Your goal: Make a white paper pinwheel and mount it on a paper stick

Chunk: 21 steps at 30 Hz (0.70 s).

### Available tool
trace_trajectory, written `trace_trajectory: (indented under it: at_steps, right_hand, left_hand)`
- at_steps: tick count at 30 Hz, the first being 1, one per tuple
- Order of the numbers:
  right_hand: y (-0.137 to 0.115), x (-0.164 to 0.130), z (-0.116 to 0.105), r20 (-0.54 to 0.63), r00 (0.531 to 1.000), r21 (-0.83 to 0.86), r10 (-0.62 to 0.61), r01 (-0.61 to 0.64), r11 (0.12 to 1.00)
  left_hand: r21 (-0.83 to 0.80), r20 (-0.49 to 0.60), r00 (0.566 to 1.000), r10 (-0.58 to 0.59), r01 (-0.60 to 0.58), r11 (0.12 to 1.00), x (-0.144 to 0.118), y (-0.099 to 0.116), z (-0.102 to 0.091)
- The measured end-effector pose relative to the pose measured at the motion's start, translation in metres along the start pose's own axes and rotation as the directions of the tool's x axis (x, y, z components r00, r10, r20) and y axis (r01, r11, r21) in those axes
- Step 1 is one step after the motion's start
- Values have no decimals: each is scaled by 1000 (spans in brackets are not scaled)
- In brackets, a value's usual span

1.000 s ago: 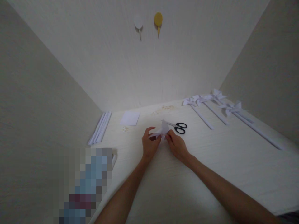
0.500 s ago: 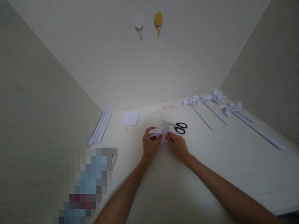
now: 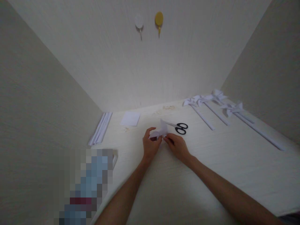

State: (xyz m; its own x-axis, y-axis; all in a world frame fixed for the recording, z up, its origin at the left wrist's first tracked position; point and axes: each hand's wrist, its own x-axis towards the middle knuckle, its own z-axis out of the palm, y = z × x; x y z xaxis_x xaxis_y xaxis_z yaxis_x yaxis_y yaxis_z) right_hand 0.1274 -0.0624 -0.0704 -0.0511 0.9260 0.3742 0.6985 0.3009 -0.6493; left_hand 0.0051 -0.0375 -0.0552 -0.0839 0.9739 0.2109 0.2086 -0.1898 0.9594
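Both my hands meet over the middle of the pale table (image 3: pixel 211 175) on a small folded white paper piece (image 3: pixel 162 129). My left hand (image 3: pixel 150 146) pinches its left flap between thumb and fingers. My right hand (image 3: pixel 178 146) grips its right side with the fingertips. One pointed flap stands up between the hands. Black-handled scissors (image 3: pixel 179 127) lie just behind my right hand, apart from it.
Several finished white paper pinwheels on long sticks (image 3: pixel 211 107) lie at the back right. A white paper square (image 3: pixel 130 118) and a bundle of white paper sticks (image 3: pixel 100 128) lie at the back left. A blurred object (image 3: pixel 86 184) sits at the left. Two wall hooks (image 3: pixel 158 21) hang above.
The paper piece has shifted slightly left and its upright flap has tilted. My right fingertips have moved a little left along it. My left hand has barely moved.
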Motion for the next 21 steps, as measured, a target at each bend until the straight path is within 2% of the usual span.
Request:
trace_trajectory:
  at_steps: [13,21]
  right_hand:
    - [-3,1,-2,5,999,-48,40,-39,998]
    - [0,1,-2,-10,995,-4,101,-101,995]
  left_hand:
    - [-27,3,1000,-9,9,1000,1,-2,-1]
    - [-37,-27,999,-35,34,999,2,0,-2]
